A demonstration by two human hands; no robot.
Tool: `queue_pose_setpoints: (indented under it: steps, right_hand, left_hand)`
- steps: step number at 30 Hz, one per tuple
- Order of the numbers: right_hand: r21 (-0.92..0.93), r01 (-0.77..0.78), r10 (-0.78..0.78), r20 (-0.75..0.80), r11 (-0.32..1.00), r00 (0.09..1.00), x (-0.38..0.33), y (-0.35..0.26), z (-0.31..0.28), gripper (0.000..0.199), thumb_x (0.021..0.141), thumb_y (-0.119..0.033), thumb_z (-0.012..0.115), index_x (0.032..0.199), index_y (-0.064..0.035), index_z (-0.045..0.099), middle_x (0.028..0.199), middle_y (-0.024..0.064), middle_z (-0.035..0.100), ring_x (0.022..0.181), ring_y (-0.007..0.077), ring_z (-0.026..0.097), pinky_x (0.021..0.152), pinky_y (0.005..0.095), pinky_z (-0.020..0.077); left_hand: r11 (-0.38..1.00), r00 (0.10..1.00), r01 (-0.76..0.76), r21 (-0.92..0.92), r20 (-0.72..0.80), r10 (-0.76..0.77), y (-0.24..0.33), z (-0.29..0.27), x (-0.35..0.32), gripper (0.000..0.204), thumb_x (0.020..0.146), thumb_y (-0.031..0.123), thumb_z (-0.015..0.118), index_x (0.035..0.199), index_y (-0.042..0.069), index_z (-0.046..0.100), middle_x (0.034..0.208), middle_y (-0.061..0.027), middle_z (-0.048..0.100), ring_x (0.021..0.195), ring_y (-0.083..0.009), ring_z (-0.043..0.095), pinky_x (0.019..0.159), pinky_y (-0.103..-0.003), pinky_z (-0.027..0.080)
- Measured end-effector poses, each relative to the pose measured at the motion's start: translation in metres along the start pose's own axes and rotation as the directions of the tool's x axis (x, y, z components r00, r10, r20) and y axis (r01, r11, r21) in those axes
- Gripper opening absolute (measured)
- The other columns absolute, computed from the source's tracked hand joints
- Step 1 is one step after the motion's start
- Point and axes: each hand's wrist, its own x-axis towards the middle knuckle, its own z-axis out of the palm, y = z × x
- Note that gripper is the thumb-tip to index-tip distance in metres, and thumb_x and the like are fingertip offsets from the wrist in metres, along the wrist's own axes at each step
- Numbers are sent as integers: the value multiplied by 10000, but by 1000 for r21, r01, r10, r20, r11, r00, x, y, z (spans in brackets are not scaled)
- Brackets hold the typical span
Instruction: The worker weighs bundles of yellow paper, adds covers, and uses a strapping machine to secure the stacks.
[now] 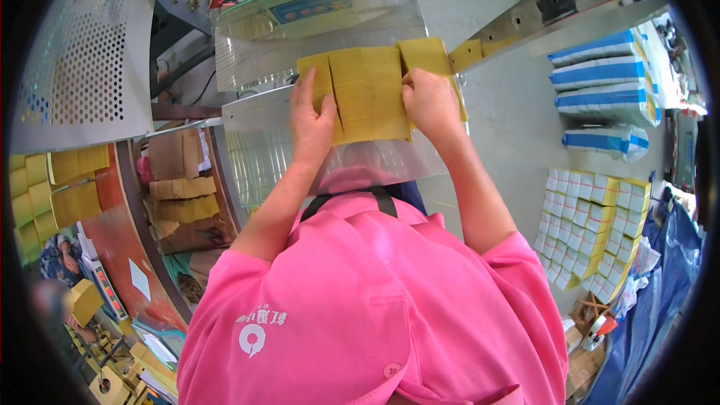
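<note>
Several flat yellow paper-wrapped packs (pixel 369 90) lie side by side on a shiny metal chute (pixel 262 150) in front of me. My left hand (pixel 310 116) presses down on the left pack with its fingers spread over the seam. My right hand (pixel 429 99) rests on the right side of the row, fingers curled over the top of a pack. More yellow packs (pixel 465 53) line up along a metal rail (pixel 555 7) that runs up to the right. Both forearms reach up from my pink shirt.
A perforated metal panel (pixel 82 67) stands at the left, with stacks of yellow packs (pixel 67 187) below it. On the floor at the right sit a block of white-and-yellow boxes (pixel 592 225) and blue-and-white wrapped bundles (pixel 600 75). A machine panel (pixel 300 0) rises behind the chute.
</note>
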Motion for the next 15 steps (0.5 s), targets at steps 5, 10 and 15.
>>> queue_pose_setpoints:
  steps: [5,10,15]
  right_hand:
    - [-40,2,0,39,999,999,9,3,1,225,852,-174,536,858,-11,690,884,237,685,869,419,661,781,503,523]
    - [-42,10,-7,53,999,999,10,2,-1,232,857,-172,532,840,-3,690,886,240,683,865,423,658,776,505,521]
    - [-87,-7,12,52,996,999,10,2,-1,228,864,-173,539,850,-2,688,890,246,683,863,424,660,773,499,524]
  left_hand:
    - [1000,1000,-7,1,-4,7,1,-1,-1,542,871,90,587,1400,51,475,1393,-274,461,1329,-414,416,1108,-432,342]
    - [1000,1000,13,-9,0,-13,6,-4,0,536,873,90,582,1397,47,476,1393,-275,459,1329,-418,414,1107,-433,342]
    - [1000,1000,-3,11,11,2,6,-5,0,532,877,96,578,1396,41,476,1392,-276,460,1329,-424,413,1108,-437,339]
